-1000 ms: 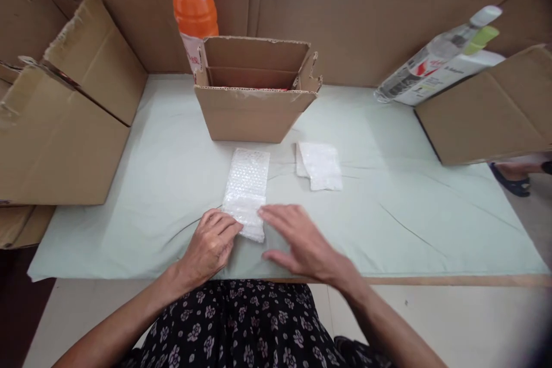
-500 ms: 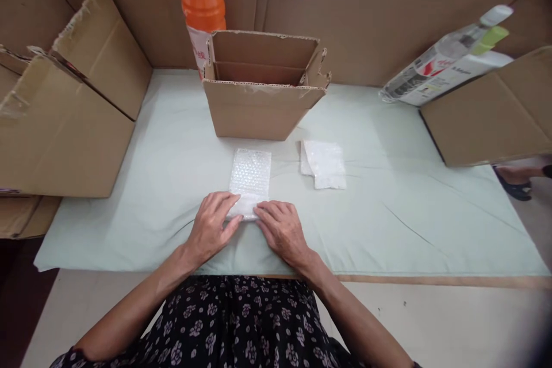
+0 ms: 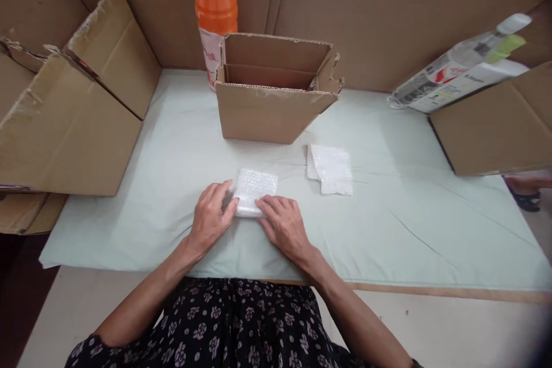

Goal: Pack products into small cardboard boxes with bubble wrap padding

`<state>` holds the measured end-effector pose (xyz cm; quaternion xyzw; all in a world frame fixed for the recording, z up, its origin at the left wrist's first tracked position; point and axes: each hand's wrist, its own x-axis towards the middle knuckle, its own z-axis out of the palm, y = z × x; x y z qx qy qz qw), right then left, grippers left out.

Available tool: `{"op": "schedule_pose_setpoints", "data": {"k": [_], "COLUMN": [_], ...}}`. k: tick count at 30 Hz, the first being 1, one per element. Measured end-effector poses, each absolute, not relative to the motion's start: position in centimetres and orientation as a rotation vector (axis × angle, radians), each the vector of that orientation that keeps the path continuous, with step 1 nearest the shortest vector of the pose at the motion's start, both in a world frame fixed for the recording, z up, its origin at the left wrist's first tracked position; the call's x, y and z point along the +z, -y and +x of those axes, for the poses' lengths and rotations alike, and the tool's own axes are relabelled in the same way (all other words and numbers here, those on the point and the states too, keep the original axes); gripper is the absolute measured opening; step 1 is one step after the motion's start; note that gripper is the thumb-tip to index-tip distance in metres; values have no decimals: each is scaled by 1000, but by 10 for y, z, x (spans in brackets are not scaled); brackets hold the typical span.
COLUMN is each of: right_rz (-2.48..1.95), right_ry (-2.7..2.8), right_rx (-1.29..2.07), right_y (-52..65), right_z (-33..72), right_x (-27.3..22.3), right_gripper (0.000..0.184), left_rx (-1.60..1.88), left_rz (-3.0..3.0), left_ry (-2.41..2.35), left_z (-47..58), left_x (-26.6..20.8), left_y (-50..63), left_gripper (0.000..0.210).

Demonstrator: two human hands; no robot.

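Observation:
A small piece of bubble wrap [image 3: 257, 181] lies on the cloth-covered table near the front edge, its near end folded into a thick, flattened roll. My left hand [image 3: 211, 213] grips the roll's left corner with the thumb on its edge and the fingers curled. At the right end, my right hand [image 3: 283, 223] rests its fingertips on top of the roll, thumb tucked low at the near side. Whether anything is inside the roll is hidden. To the right lies another piece of bubble wrap [image 3: 331, 169], folded over at its left side.
An open cardboard box [image 3: 267, 112] stands behind the wrap, with an orange bottle [image 3: 217, 3] at its back left. Larger cardboard boxes [image 3: 64, 138] fill the left side. At right, a clear bottle [image 3: 457, 66] leans behind another box [image 3: 495, 126]. Someone's foot [image 3: 526, 190] shows beyond the table.
The bubble wrap's flat part has become shorter as its near end is rolled further away from me. Both hands stay at the roll. The view has shifted slightly.

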<state>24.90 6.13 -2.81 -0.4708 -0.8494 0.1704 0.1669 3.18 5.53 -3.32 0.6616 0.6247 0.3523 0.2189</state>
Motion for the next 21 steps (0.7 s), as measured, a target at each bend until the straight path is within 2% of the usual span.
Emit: {"op": "schedule_pose_setpoints", "data": {"k": [5, 8, 9, 11, 12, 13, 14, 17, 21], "right_rz": [-1411, -1281, -1281, -1338, -1360, -1356, -1328, -1259, -1333], "right_ry": [1976, 1988, 1997, 1970, 1954, 1953, 1965, 1966, 1836], "right_rx": [935, 1077, 1030, 921, 920, 970, 1050, 1151, 826], "right_y": [-70, -61, -59, -58, -59, -61, -64, -75, -98], "right_z": [246, 247, 249, 254, 256, 259, 261, 268, 291], "right_x": [-26, -20, -19, -17, -16, -14, -12, -3, 16], "right_gripper": [30, 28, 32, 54, 66, 69, 63, 23, 16], "left_rx": [1046, 1028, 1035, 1048, 1035, 1000, 956, 942, 1249], "left_rz": [943, 677, 637, 633, 671, 736, 825, 1253, 2119], "left_ry": [-1376, -1156, -1137, -1130, -1128, -1122, -1119, -1254, -1523], "left_z": [32, 45, 49, 55, 57, 57, 56, 49, 37], "left_x": [-24, -25, -25, -26, -26, -25, -23, -8, 34], "left_y": [-28, -29, -31, -35, -37, -39, -41, -57, -115], "left_gripper": [53, 51, 47, 41, 38, 35, 32, 34, 46]}}
